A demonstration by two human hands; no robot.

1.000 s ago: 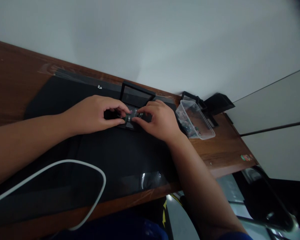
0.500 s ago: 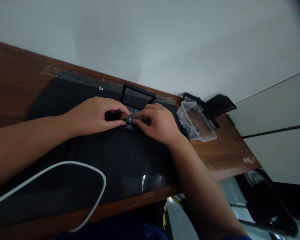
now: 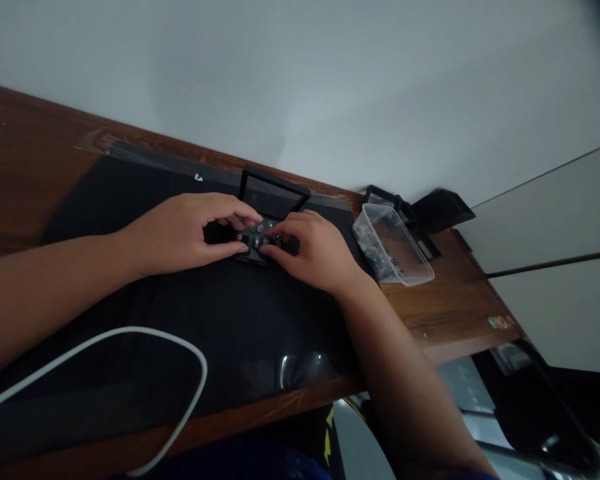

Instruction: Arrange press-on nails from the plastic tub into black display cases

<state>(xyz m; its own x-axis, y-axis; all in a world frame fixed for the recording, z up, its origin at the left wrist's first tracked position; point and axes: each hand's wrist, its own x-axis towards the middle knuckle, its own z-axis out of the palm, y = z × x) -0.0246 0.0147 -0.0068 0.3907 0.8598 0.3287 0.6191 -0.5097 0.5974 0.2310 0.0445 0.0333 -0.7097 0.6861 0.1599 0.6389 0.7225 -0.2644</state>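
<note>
A small black hinged case [image 3: 254, 257] lies on the dark mat with its frame-like lid [image 3: 273, 193] tilted up at the back. Several small dark pieces with pink and pale markings [image 3: 257, 241] sit in it. My left hand [image 3: 193, 230] rests at the case's left side, thumb and fingers apart, thumb at the near edge and fingertips over the far part. From the right, my right hand [image 3: 315, 250] reaches in with thumb and forefinger close together over the pieces. What is between those fingertips is too small and dark to tell.
A clear plastic tub [image 3: 395, 247] with small pieces inside stands right of the mat, in front of black frames and a black box [image 3: 443, 210]. A white cable [image 3: 200, 360] loops across the front left. A white scrap [image 3: 199, 177] lies near the wall.
My left thumb and fingers have spread apart, uncovering more of the pieces in the case. My right hand stays nearly in place, its fingertips still over the case.
</note>
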